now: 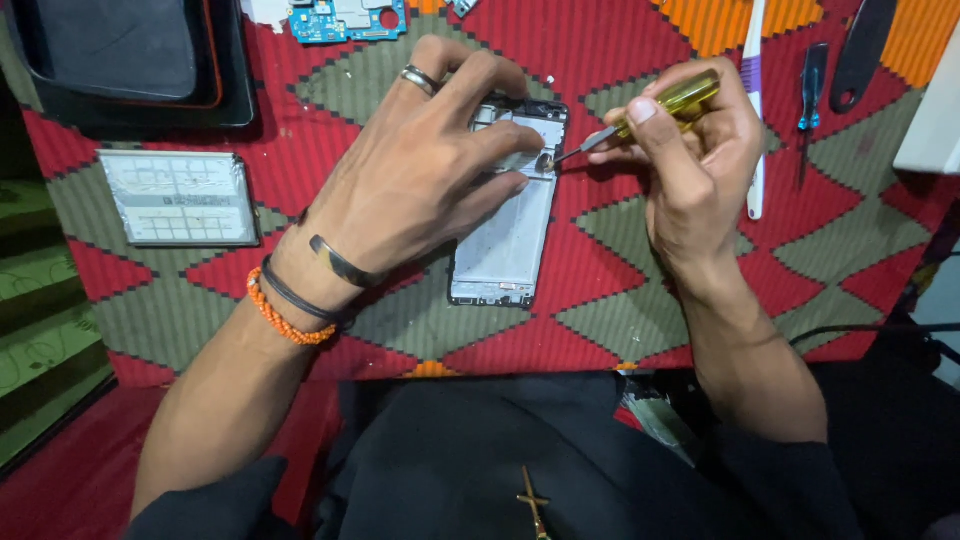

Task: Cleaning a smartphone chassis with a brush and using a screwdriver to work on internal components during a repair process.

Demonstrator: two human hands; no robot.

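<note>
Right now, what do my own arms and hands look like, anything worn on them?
Both forearms are bare, with black sleeves pushed up near the elbows. The left hand wears a silver metal ring on one finger. On the left wrist sit three bands: a dark metal cuff bracelet, a thin black cord band and an orange beaded bracelet. The right hand wears nothing that shows.

I read this as a small phone-repair bench — an opened phone frame, a blue circuit board and a flat battery lie on a patterned cloth (red, green, orange), with spare screwdrivers at the side.
</note>
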